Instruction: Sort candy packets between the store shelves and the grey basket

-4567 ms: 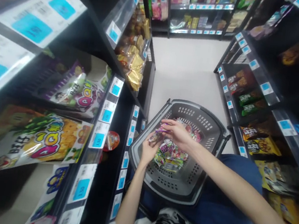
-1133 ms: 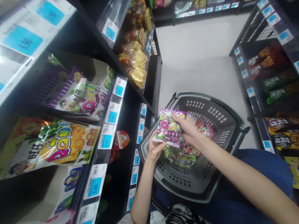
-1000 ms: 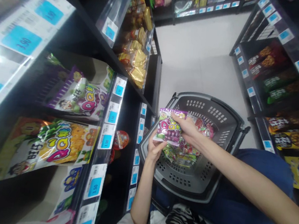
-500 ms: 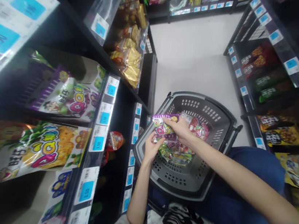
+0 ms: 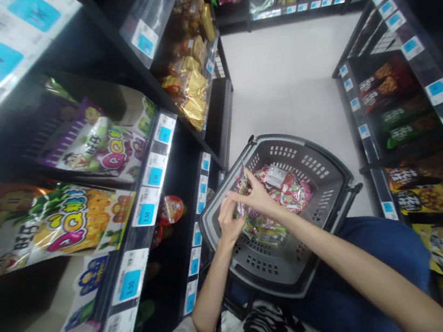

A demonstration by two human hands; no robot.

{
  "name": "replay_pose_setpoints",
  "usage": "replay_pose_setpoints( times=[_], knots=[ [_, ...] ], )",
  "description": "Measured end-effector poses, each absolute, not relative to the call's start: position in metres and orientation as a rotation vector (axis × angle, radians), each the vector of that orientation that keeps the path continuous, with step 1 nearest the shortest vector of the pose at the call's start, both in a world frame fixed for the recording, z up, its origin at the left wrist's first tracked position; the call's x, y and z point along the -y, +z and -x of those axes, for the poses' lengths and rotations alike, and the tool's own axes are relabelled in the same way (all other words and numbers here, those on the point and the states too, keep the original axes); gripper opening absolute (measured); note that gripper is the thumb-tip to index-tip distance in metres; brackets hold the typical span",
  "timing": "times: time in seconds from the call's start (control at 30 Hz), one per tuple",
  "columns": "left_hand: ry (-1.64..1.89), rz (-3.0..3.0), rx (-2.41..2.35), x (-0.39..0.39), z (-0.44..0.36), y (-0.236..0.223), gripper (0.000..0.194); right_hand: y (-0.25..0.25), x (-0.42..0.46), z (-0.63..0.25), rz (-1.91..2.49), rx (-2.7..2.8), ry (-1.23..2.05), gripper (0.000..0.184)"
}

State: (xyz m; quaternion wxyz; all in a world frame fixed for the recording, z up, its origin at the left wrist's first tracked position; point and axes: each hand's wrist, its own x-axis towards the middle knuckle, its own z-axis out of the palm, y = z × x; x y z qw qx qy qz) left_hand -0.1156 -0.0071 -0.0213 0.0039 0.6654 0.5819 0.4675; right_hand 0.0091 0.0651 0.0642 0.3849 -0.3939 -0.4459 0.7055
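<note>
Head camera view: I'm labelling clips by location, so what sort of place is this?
Most likely a shop aisle: price labels, bagged snacks displayed on both sides, and a shopping basket holding small packets.

This place is looking like a shop. Dark shelves are standing on both sides of a pale floor, and they are holding many snack bags. Price tags with blue fields are lining the shelf edges; some are showing 3.50. Between the shelves, a grey basket is containing small colourful packets.
</note>
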Motion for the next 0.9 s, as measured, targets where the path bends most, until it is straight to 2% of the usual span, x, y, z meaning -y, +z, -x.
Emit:
replay_pose_setpoints(
  times=[0.1,0.2,0.43,0.9],
  knots=[
    [1.587,-2.294,-1.764,0.011,0.114,-0.019,0.036,0.075,-0.072,-0.014,0.765,0.940,2.104,0.072],
    [1.680,-2.463,-1.703,0.018,0.112,-0.018,0.031,0.086,-0.077,-0.019,0.519,0.711,2.300,0.075],
    [1.584,-2.643,-1.702,0.025,0.111,-0.026,0.024,0.088,-0.080,-0.027,0.271,0.572,2.425,0.078],
    [1.614,-2.665,-1.715,0.020,0.111,-0.021,0.031,0.092,-0.082,-0.028,0.248,0.499,2.516,0.077]
  ],
)
